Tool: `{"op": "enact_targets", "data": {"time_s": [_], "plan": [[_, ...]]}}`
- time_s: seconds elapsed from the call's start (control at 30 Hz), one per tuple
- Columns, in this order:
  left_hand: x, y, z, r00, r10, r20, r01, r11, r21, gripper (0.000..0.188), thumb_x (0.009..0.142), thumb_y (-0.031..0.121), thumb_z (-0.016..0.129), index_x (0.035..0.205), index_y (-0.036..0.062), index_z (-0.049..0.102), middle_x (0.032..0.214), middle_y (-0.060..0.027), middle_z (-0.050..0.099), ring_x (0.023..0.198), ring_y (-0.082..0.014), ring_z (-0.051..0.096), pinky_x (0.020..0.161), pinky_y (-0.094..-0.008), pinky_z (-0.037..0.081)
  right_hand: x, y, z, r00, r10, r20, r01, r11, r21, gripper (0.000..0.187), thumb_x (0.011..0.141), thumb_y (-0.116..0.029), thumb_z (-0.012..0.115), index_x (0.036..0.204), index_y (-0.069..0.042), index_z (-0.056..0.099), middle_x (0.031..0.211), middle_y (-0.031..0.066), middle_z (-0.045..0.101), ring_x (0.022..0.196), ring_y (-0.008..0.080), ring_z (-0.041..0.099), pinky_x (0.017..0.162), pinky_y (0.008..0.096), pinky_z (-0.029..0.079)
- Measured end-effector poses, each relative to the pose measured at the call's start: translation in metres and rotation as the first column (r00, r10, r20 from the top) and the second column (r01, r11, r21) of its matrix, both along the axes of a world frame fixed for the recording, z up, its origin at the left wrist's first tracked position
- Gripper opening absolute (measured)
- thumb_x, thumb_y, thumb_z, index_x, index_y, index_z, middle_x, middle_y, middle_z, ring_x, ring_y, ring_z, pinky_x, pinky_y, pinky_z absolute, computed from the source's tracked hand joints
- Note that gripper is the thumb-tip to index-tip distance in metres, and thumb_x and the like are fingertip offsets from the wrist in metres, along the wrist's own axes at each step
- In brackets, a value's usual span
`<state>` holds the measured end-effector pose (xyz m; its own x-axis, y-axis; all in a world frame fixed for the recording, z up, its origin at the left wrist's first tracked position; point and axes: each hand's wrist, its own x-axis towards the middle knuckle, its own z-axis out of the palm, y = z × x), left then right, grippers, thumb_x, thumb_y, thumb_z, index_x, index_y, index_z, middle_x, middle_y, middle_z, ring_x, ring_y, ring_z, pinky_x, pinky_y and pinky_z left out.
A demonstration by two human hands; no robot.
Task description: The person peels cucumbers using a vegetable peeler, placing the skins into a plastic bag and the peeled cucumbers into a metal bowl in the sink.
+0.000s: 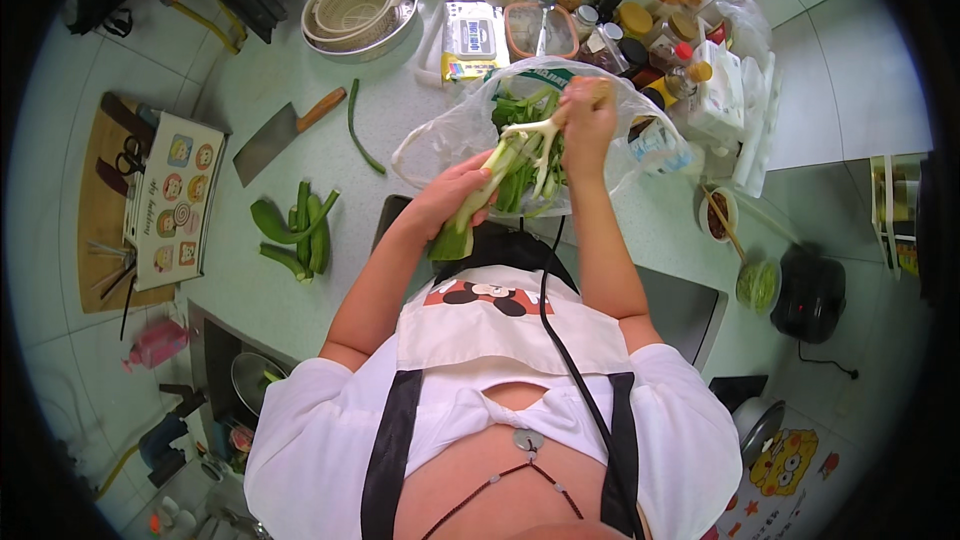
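Observation:
My left hand [460, 192] is closed around a bunch of thick, pale green vegetable stalks [470, 212], tilted with a broad leafy end toward my apron. My right hand [588, 120] is a fist around a whitish, forked stalk [543, 132], which touches or crosses the upper end of the bunch. Beneath both hands lies an open, clear plastic bag [420, 148]. Inside it are leafy greens [518, 112], partly hidden by the stalks and my right hand.
Left on the counter lie a cleaver [270, 144], a thin green stem [360, 130] and several green peppers [318, 230]. A colander in a metal bowl [402, 25], a wipes pack [474, 38] and jars [632, 52] line the back. Small bowls [757, 285] stand right.

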<state>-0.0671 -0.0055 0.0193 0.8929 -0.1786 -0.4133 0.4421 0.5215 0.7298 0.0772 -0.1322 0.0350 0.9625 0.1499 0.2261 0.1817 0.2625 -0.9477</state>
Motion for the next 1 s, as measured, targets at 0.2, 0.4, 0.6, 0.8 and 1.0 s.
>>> {"op": "enact_targets", "data": {"time_s": [0.2,0.4,0.6,0.8,1.0], "plan": [[0.000,-0.002,-0.004,0.999,-0.029,0.030,0.027,0.998,0.049,0.045,0.089,0.019,0.039,0.132,0.0098,0.030,0.075,-0.0047,0.047,0.051,-0.0103,0.044,0.046,-0.0198,0.037,0.015,-0.001,-0.030,0.995,-0.085,0.057,0.095,0.972,-0.217,0.018,0.084,-0.021,0.053,0.078,-0.005,0.047,0.064,0.0017,0.051,0.056,0.0087,0.048,0.053,0.0233,0.039],[-0.004,0.003,0.000,0.997,-0.042,0.063,0.031,0.987,0.160,0.046,0.090,0.023,0.040,0.133,0.0108,0.030,0.077,-0.0033,0.047,0.053,-0.0097,0.045,0.048,-0.0199,0.038,0.036,-0.014,-0.032,0.969,-0.222,0.112,0.245,0.933,-0.263,0.022,0.084,-0.021,0.054,0.073,-0.004,0.044,0.061,0.0028,0.050,0.053,0.0096,0.047,0.053,0.0242,0.040],[-0.001,0.003,0.002,0.998,-0.018,0.053,0.006,0.975,0.224,0.047,0.089,0.025,0.042,0.133,0.0117,0.030,0.082,-0.0027,0.049,0.057,-0.0095,0.047,0.052,-0.0209,0.040,0.036,-0.013,-0.019,0.987,-0.162,0.021,0.163,0.983,-0.080,0.020,0.084,-0.020,0.054,0.074,-0.006,0.044,0.063,0.0006,0.048,0.053,0.0074,0.043,0.051,0.0218,0.037],[0.005,0.003,0.001,0.997,0.016,0.075,-0.033,0.974,0.225,0.046,0.088,0.023,0.046,0.131,0.0121,0.035,0.085,-0.0007,0.050,0.060,-0.0083,0.047,0.054,-0.0212,0.041,0.022,-0.023,0.006,0.983,0.111,0.148,-0.021,0.863,-0.505,0.019,0.081,-0.022,0.055,0.080,-0.003,0.052,0.072,0.0017,0.054,0.063,0.0093,0.049,0.059,0.0229,0.040],[0.013,-0.002,0.006,0.974,0.066,0.216,-0.133,0.940,0.313,0.043,0.085,0.016,0.050,0.127,0.0109,0.042,0.096,0.0002,0.052,0.068,-0.0048,0.047,0.060,-0.0195,0.040,0.021,-0.019,0.008,0.859,0.491,-0.147,-0.489,0.699,-0.521,0.026,0.080,-0.027,0.057,0.090,-0.003,0.056,0.075,0.0017,0.056,0.066,0.0092,0.050,0.061,0.0239,0.041]]}}
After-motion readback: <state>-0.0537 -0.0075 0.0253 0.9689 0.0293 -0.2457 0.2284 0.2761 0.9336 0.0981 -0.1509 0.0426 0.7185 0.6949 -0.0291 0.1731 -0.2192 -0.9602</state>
